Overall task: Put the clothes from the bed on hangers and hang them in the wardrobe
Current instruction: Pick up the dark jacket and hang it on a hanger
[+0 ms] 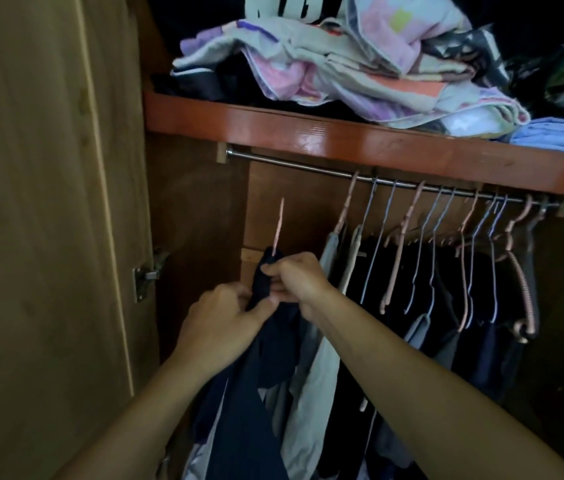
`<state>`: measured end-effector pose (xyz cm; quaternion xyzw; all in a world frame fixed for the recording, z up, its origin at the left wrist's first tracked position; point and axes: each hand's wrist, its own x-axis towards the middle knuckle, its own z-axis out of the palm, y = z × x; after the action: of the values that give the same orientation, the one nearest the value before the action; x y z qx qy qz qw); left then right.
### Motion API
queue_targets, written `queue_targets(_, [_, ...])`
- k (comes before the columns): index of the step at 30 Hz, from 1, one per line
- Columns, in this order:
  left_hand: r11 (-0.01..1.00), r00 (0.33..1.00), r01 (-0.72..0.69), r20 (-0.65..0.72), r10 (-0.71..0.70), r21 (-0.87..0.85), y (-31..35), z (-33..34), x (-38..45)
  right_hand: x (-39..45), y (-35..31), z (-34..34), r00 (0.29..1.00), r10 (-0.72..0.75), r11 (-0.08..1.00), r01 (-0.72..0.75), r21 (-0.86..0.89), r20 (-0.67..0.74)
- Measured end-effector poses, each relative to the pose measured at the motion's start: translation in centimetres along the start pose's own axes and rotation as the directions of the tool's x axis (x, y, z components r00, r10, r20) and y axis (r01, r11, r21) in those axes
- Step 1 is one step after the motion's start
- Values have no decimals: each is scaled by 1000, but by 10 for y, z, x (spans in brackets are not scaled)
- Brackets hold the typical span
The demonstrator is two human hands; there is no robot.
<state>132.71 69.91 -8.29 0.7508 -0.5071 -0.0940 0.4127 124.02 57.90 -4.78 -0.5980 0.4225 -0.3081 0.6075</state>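
Inside the open wardrobe I hold a dark navy garment [249,393] on a pink hanger [278,225], whose hook points up below the metal rail [294,166] and is not on it. My left hand [225,323] grips the garment's shoulder from the left. My right hand [296,277] pinches the fabric at the neck, just under the hook. The hanger's body is hidden inside the cloth. To the right, several pink and grey hangers [432,237] with dark and grey clothes hang on the rail.
The open wardrobe door [41,220] stands close on the left, its hinge [145,277] beside my hands. A red-brown shelf [308,133] above the rail carries a pile of folded towels and clothes [342,64]. The rail's left stretch is bare.
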Motion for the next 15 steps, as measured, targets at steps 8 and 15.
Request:
queue_targets(8, [910, 998, -53, -18, 66, 412, 1, 9, 13, 38, -3, 0, 1000, -20, 999, 19, -35, -23])
queue_targets(15, [916, 974, 41, -221, 53, 398, -5, 16, 34, 67, -4, -43, 917, -382, 640, 355, -681, 118])
